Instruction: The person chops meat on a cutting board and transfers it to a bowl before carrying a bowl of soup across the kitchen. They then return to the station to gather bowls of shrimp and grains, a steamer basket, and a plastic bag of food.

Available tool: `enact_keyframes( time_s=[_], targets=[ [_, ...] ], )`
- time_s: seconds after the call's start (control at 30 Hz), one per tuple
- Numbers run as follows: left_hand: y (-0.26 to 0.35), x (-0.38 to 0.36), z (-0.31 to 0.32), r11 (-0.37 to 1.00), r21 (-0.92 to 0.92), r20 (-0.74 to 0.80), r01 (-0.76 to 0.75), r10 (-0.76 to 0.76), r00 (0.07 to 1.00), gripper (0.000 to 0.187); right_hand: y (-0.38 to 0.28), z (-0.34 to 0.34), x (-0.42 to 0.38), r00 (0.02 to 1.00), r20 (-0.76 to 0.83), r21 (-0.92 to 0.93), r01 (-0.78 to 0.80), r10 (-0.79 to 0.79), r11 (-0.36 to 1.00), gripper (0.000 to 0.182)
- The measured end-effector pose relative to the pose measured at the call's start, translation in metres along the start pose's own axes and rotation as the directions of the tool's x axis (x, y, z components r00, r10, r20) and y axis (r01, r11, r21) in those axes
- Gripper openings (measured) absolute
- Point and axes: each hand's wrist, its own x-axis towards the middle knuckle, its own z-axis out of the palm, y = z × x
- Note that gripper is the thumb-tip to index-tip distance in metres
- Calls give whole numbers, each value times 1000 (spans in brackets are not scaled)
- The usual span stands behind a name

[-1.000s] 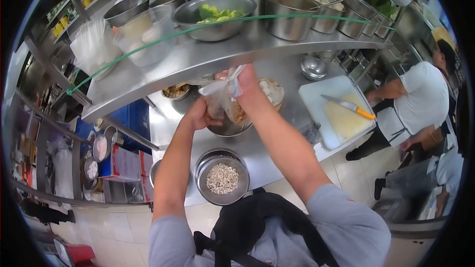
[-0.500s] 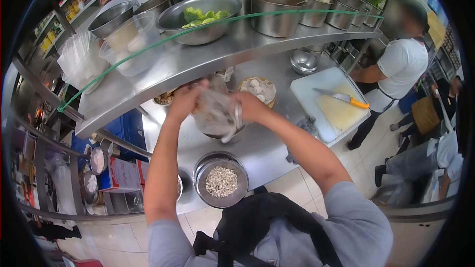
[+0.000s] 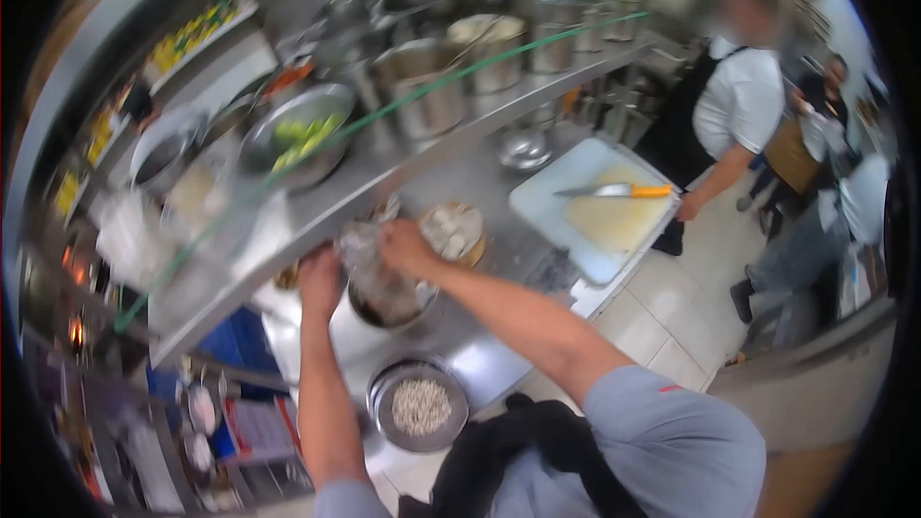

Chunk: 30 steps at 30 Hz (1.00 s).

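A clear plastic bag (image 3: 363,242) with brownish contents hangs down into a round metal pot (image 3: 391,318) on the steel counter. My right hand (image 3: 407,247) is closed on the bag's upper right side. At the bag's left edge, my left hand (image 3: 319,276) has its fingers curled in against the plastic; blur hides the exact hold. Just right of the bag stands a lined basket (image 3: 472,251) with whitish rounded pieces. Closer to my body, a metal bowl (image 3: 382,414) holds pale chopped pieces (image 3: 420,408).
A steel shelf (image 3: 384,176) carrying pots and a bowl of green vegetables (image 3: 305,141) overhangs the counter. On the right lies a white cutting board (image 3: 542,197) with a yellow-handled knife (image 3: 648,191). A co-worker (image 3: 739,101) stands beyond it, one hand near the board's edge.
My view has turned and tilted, so everything shifts. The bag, spread and blurred above the pot before, now hangs narrower into it. The co-worker at right has turned and lowered an arm.
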Motion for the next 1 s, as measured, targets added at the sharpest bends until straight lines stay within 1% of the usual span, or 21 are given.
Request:
enact_keyframes(
  time_s=[0.03,0.07,0.13,0.27,0.3,0.33,0.37,0.4,0.47,0.5,0.53,0.6,0.63,0.67,0.7,0.73,0.77,0.8,0.83,0.97,1.0],
  targets=[
    [4,-9,6,741,-632,44,227,-259,965,44,-2,-1,-1,999,-30,50,19,-18,999,15],
    [-33,-13,44,777,-629,106,26,53,993,52,-2,-3,-3,998,-58,96,36,-31,995,14],
    [0,-33,44,925,44,28,-377,376,926,51,-5,1,-5,992,-113,116,60,-47,991,11],
    [25,-17,35,985,88,146,-146,132,980,22,-14,-6,1,987,-108,324,-81,122,943,8],
    [4,-17,43,999,-31,68,13,-11,998,22,-6,-12,1,982,-139,369,-65,125,927,8],
    [-14,-15,44,992,-117,-41,-43,39,998,22,2,-16,-3,977,-169,360,-63,131,931,8],
    [-12,-14,38,934,-320,-86,160,-197,977,21,10,-18,-9,981,-118,337,-103,151,936,9],
    [-9,-11,32,934,-325,-77,146,-180,981,21,12,-22,-13,983,-63,316,-144,172,938,9],
    [-1,-2,26,980,164,-252,-115,154,955,22,12,-26,-16,980,-78,299,-150,181,942,9],
    [-1,4,29,980,155,-254,-125,161,954,22,11,-30,-16,980,-76,283,-155,183,947,10],
    [-11,8,32,940,-340,-188,31,-100,977,24,20,-19,-13,979,-85,279,-154,184,948,10],
    [-43,21,34,192,-917,263,350,-369,891,30,32,7,-6,965,-254,149,98,-57,984,10],
    [-56,27,31,745,-644,16,175,-216,976,27,18,5,-10,985,-171,107,31,-13,994,12],
    [-63,26,40,742,-646,24,180,-216,976,27,5,-1,-9,985,-172,104,24,-6,994,12],
    [-24,27,27,286,-932,86,223,-424,901,26,-21,-20,-6,990,-73,204,-107,124,973,13],
    [2,28,18,-244,-962,243,124,-554,796,27,-36,-31,-4,970,38,288,-240,239,927,14],
    [-30,29,21,-244,-961,250,134,-549,797,27,-31,-28,-4,969,32,291,-245,247,925,14],
    [-93,32,29,-383,-895,311,229,-169,935,25,-18,-17,-4,977,52,234,-212,206,949,14],
    [-123,35,37,-473,-805,277,359,237,931,24,-7,-11,-6,984,77,168,-172,161,971,15],
    [-89,37,51,-592,-741,97,317,373,923,24,-3,-1,-31,970,-241,117,3,25,993,21],
    [-41,22,43,-250,-966,67,62,-11,998,25,-23,-7,-57,963,-270,13,5,-2,1000,24]
  ],
)
